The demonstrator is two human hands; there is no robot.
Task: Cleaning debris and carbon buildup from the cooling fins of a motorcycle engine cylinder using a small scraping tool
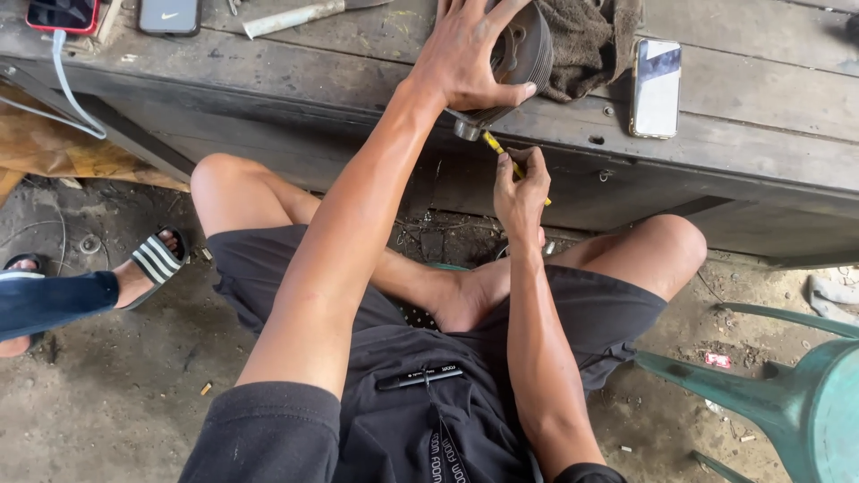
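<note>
My left hand (465,54) lies spread over a dark round metal part (523,49) that stands at the front edge of a worn wooden bench (358,63), gripping its rim. Just below, my right hand (522,188) is closed around a yellow-handled screwdriver (501,154), its tip pointing up at a small metal fitting (466,131) under the part. I sit cross-legged in dark shorts, knees under the bench edge.
On the bench lie a brown rag (586,40), a phone (656,87) to the right, two more phones at the top left, and a metal tube (291,18). Another person's sandalled foot (148,264) is at left. A green plastic chair (787,394) stands at right.
</note>
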